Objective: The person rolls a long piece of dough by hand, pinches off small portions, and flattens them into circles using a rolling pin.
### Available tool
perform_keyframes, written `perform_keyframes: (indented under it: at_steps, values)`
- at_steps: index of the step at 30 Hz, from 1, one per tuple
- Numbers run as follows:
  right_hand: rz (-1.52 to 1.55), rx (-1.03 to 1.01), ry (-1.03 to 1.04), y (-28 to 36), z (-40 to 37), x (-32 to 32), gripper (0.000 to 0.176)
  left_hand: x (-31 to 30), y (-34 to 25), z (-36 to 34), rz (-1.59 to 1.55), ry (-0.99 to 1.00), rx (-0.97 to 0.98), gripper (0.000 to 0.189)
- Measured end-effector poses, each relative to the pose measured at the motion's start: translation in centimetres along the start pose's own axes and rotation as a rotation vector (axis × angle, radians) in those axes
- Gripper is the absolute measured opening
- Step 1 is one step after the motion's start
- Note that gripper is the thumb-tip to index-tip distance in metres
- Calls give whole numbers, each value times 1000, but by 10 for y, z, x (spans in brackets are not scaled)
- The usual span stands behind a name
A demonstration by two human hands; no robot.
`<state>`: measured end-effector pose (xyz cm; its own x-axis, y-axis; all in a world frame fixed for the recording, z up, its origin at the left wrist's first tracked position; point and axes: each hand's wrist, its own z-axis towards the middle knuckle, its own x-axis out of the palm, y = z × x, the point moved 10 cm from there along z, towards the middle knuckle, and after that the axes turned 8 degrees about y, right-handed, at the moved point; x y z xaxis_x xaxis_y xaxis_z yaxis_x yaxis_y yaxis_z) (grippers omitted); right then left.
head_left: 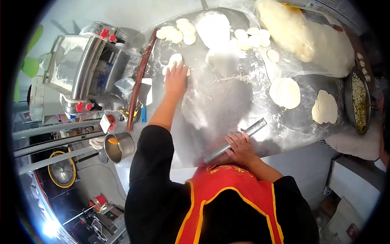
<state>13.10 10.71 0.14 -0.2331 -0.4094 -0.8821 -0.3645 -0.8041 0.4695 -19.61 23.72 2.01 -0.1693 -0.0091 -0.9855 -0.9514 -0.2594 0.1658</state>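
Note:
My left hand (176, 80) reaches to the far left of the worktop with its fingers stretched out over a small group of dough pieces (175, 58). Part of that group is hidden under the fingers. Close to the front edge, my right hand (240, 147) is closed around a metal rolling pin (256, 127), which lies slanted just in front of the red apron. On the right of the worktop lie a pale flattened dough round (285, 93) and a thinner dough sheet (325, 107) with an uneven edge.
Flour dusts the metal worktop (195, 138). A flour heap (213, 30) sits at the back between dough piles (178, 31). Plastic covers a large dough mass (308, 36). A filling tray (359, 101) stands right; a long wooden stick (140, 81), dough roller machine (83, 65) and metal pot (122, 148) stand left.

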Motion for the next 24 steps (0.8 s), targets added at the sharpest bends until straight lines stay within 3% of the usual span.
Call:
perform_keyframes:
  at_steps: [1,4,5,9,12,13,16,17,20,21,24]
  values:
    - [-4,1,-4,1,0,-3,55,-5,2,-2,32,-11,53,42]
    - [-31,-2,-18,2,1,-2,53,-9,18,10,-78,143,-63,39]
    - [-44,-6,-18,2,0,-2,52,-9,23,14,-156,94,-88,33]
    - [-20,-12,-5,1,0,3,53,-22,47,10,-631,-251,-169,39]
    - [-15,-10,-8,1,0,2,53,41,29,-19,-1427,337,-395,38]
    - [-16,-10,-8,1,1,1,53,42,13,-26,-1501,343,-267,36]
    - [-40,-4,-13,5,2,0,53,27,-7,-52,-1003,211,-145,35]
    - [-62,-8,-13,5,2,-2,54,7,-14,-56,-659,34,-65,34]
    - [-82,-6,-18,6,4,-4,54,1,-46,-72,-721,19,65,37]
    - [-79,-3,-20,7,3,-5,54,33,-57,-80,-762,17,27,43]
    - [-87,-5,-12,5,2,-2,54,18,-101,-110,-661,-48,131,46]
